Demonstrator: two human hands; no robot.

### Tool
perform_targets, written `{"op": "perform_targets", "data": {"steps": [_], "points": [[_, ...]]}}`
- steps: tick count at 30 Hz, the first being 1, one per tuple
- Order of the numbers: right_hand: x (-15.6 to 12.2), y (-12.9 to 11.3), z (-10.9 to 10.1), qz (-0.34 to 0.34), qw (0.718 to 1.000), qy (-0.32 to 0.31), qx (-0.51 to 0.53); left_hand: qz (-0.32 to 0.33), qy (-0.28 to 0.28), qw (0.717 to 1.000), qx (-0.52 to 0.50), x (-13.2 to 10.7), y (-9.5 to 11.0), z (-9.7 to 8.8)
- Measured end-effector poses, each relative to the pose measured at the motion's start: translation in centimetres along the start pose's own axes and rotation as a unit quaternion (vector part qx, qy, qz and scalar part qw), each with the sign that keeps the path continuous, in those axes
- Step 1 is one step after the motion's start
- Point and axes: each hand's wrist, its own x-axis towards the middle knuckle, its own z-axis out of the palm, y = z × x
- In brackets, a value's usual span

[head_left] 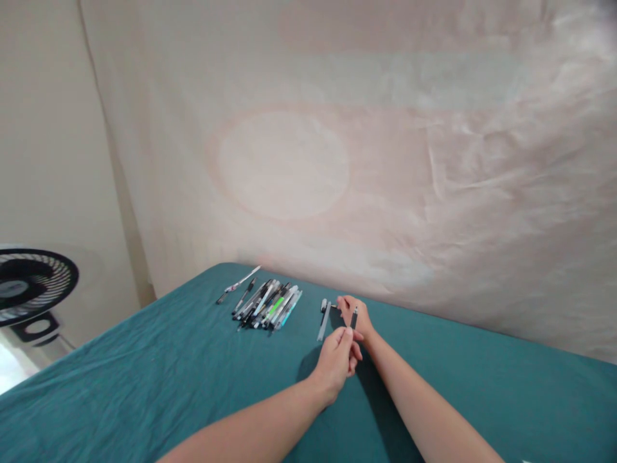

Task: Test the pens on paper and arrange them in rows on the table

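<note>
My left hand point(333, 361) is closed, pinching a black pen point(354, 317) between thumb and fingers, its end pointing up and away from me. Just beyond it, my right hand point(355, 313) rests low over the cloth with curled fingers. A small dark tip shows at its fingertips, too small to name. Left of the right hand lie a clear grey pen body point(324, 323) and a short dark cap-like piece point(323, 305). Farther left is a heap of many pens point(270, 305), black, white, green and blue, lying roughly parallel.
A single black pen point(246, 293) and a long white-and-black pen point(238, 283) lie left of the heap. Green cloth point(193, 379) covers the table, which meets a pale hanging sheet point(385, 193) at the back. A black fan point(33, 286) stands beyond the left edge.
</note>
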Motion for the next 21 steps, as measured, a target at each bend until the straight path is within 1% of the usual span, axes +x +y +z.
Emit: {"op": "perform_targets", "data": {"steps": [4, 7, 8, 9, 11, 12, 13, 14, 15, 17, 18, 19, 21], "points": [[-0.7, 0.1, -2.0, 0.045, 0.997, -0.01, 0.069, 0.003, 0.004, 1.0, -0.002, 0.1, -0.1, -0.1], [-2.2, -0.4, -3.8, 0.074, 0.988, -0.019, 0.131, 0.007, 0.006, 1.0, 0.0, 0.1, -0.1, -0.2], [-2.8, -0.8, -4.4, 0.083, 0.981, -0.029, 0.17, 0.006, 0.007, 1.0, 0.001, 0.1, -0.1, -0.1], [-3.5, -1.2, -4.9, 0.097, 0.968, -0.044, 0.228, 0.005, 0.007, 1.0, 0.001, 0.0, -0.1, -0.1], [-4.7, -2.0, -5.6, 0.117, 0.933, -0.072, 0.332, 0.002, 0.005, 1.0, 0.002, 0.0, -0.1, -0.1], [-5.1, -2.3, -5.8, 0.121, 0.92, -0.08, 0.363, 0.0, 0.003, 1.0, 0.003, 0.0, -0.2, -0.1], [-5.4, -2.5, -5.9, 0.118, 0.918, -0.081, 0.37, 0.0, 0.001, 1.0, 0.003, 0.0, -0.2, -0.2], [-5.4, -2.5, -5.9, 0.108, 0.925, -0.074, 0.356, -0.001, 0.0, 1.0, 0.003, 0.1, -0.3, -0.2], [-5.2, -2.4, -5.8, 0.09, 0.943, -0.064, 0.313, 0.0, -0.001, 1.0, 0.002, 0.1, -0.3, -0.2], [-4.3, -1.8, -5.3, 0.039, 0.982, -0.048, 0.179, 0.004, -0.001, 1.0, 0.003, 0.1, -0.3, -0.2], [-3.6, -1.5, -4.8, 0.012, 0.993, -0.044, 0.107, 0.007, -0.001, 1.0, 0.006, 0.1, -0.3, -0.1], [-2.9, -1.1, -4.3, -0.007, 0.998, -0.045, 0.054, 0.009, -0.001, 1.0, 0.01, 0.1, -0.2, -0.1], [-1.5, -0.6, -3.1, -0.03, 0.998, -0.047, 0.0, 0.011, -0.002, 1.0, 0.021, 0.0, -0.1, 0.0]]}}
